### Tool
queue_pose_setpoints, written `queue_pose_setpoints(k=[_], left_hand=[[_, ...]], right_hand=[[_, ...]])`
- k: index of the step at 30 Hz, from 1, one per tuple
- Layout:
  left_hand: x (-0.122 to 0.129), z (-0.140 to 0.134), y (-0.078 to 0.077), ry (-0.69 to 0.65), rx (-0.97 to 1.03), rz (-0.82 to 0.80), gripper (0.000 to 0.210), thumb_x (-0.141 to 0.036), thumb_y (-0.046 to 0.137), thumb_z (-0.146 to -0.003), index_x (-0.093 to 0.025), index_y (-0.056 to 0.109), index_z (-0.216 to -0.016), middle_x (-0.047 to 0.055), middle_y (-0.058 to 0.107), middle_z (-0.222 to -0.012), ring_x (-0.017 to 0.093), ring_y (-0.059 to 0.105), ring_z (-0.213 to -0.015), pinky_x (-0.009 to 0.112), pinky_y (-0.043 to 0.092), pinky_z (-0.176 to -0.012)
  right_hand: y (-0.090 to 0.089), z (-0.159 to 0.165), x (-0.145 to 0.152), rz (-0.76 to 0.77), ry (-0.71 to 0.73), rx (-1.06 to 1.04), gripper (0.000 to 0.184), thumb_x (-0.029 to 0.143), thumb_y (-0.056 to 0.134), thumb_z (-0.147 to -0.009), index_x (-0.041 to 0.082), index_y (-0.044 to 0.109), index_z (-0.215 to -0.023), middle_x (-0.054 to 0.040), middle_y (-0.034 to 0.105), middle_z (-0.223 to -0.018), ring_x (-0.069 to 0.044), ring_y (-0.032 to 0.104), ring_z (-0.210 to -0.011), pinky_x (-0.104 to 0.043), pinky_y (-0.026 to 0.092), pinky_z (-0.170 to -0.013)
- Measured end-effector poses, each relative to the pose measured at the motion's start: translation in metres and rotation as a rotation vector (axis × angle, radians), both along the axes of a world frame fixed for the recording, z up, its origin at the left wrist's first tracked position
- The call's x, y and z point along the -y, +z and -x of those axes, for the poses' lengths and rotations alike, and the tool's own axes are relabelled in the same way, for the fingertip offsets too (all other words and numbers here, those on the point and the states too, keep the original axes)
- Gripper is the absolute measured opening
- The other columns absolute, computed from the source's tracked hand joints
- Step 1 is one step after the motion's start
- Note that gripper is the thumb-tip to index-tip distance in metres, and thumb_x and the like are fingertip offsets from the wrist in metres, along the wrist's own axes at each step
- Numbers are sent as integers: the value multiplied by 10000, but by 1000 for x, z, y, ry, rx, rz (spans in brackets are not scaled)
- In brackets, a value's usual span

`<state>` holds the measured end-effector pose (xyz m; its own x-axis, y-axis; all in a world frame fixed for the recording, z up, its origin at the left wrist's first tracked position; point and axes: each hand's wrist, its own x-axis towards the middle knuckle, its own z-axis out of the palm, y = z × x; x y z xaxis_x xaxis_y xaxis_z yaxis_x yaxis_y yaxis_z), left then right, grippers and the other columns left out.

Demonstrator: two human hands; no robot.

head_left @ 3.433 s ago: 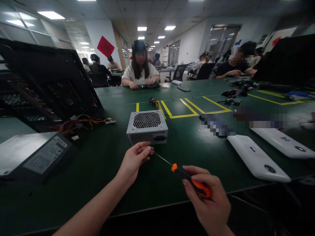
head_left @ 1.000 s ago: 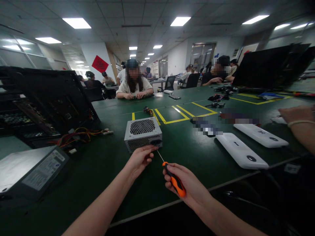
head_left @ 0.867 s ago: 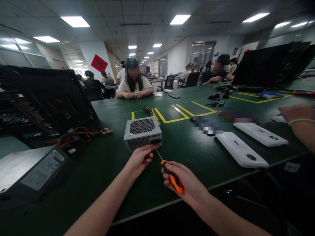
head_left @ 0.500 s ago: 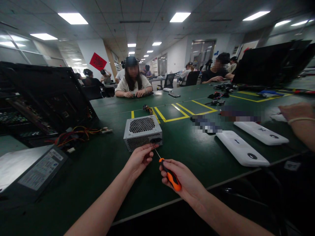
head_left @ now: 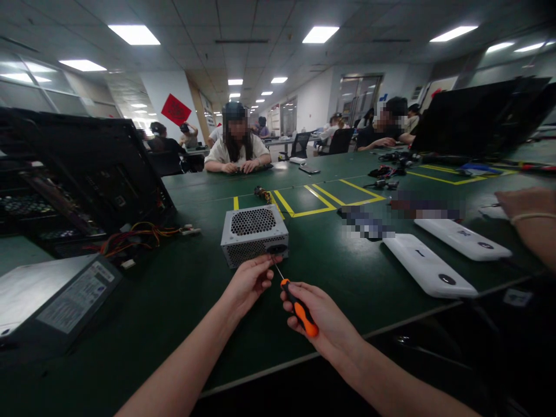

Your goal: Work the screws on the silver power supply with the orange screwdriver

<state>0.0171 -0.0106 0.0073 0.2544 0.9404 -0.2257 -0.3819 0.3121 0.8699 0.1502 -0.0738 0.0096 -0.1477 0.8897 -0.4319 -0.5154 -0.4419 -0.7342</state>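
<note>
A screwdriver (head_left: pixel 304 315) with an orange and black handle is gripped in my right hand (head_left: pixel 319 313), its thin shaft slanting up and away to the left. At the shaft's tip, the fingers of my left hand (head_left: pixel 252 281) are pinched together; whatever lies between them is too small to make out. Just beyond my fingertips stands a grey metal computer power supply (head_left: pixel 254 229), with a honeycomb grille on top and a dark socket on the near side. My left fingertips overlap its lower front edge; whether they touch it I cannot tell.
At left are an open black computer case (head_left: pixel 87 179), coloured cables (head_left: pixel 139 234) and a second power supply (head_left: pixel 65 301). White power banks (head_left: pixel 428 266) lie at right, near another person's hand (head_left: pixel 527 208). A co-worker (head_left: pixel 237 145) sits across the green table (head_left: pixel 186 353).
The whole view has shifted very slightly. Both hands and the screwdriver keep nearly the same pose before the power supply, which stays in its place.
</note>
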Motion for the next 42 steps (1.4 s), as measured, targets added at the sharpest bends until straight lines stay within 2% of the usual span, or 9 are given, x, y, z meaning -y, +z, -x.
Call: queue_pose_setpoints(k=[6,11,17,21,26,30,35,38,42], left_hand=[[3,1,-1,-2,-45,-12,182,-105,587,-737,-101,644,-909,140,619,-1086,7,457,-483,117,307,-363],[5,1,-1,4,-144,-105,192,-119,553,-760,-100,625,-937,129,620,-1070,8,457,-466,135,327,-379],[5,1,-1,34,-207,-156,228,-105,544,-753,-88,609,-971,122,618,-1060,9,456,-466,140,330,-386],[5,0,-1,51,-177,-149,218,-114,549,-749,-88,620,-953,116,627,-1032,9,455,-461,145,324,-382],[6,-3,0,81,-188,-121,233,-101,536,-751,-92,618,-969,112,633,-1021,9,457,-447,151,314,-375],[5,-2,-2,88,-206,-75,211,-103,504,-776,-94,612,-957,118,637,-1023,11,457,-440,149,310,-370],[2,-1,-4,56,-151,-78,159,-104,523,-769,-89,627,-888,135,634,-1053,5,451,-448,133,304,-370],[0,-1,-6,66,-107,-75,150,-97,543,-755,-90,640,-869,137,632,-1063,-1,443,-453,125,297,-368],[-1,1,-8,84,-67,-47,139,-94,572,-737,-88,648,-853,143,632,-1058,-6,434,-459,116,287,-364]], right_hand=[[-2,4,1,-53,-32,-14,97,206,623,-695,139,565,-735,-16,570,-701,-64,496,-547,-121,295,-358],[-2,10,2,-101,-37,-35,154,80,657,-615,132,574,-734,20,531,-617,-54,472,-513,-121,317,-365],[2,10,5,-26,-44,-37,69,160,567,-768,108,580,-810,-51,626,-750,-71,554,-606,-142,436,-486],[6,11,6,41,3,-48,116,200,489,-830,116,560,-868,-60,632,-745,-62,528,-530,-124,365,-395],[2,14,4,-5,1,-167,83,156,476,-825,112,535,-786,-20,563,-644,-32,442,-435,-102,242,-321],[-1,14,3,0,-29,-179,92,144,468,-834,120,506,-754,-6,530,-633,-29,435,-432,-100,228,-320],[1,11,1,45,19,-138,91,186,460,-850,131,494,-786,-6,530,-633,-37,452,-443,-111,282,-356],[-1,9,-1,-15,51,-74,86,207,486,-827,138,486,-776,-5,532,-640,-41,450,-451,-119,266,-356],[-8,5,-1,-205,124,132,94,189,528,-749,146,491,-825,4,531,-707,-50,460,-491,-145,287,-378]])
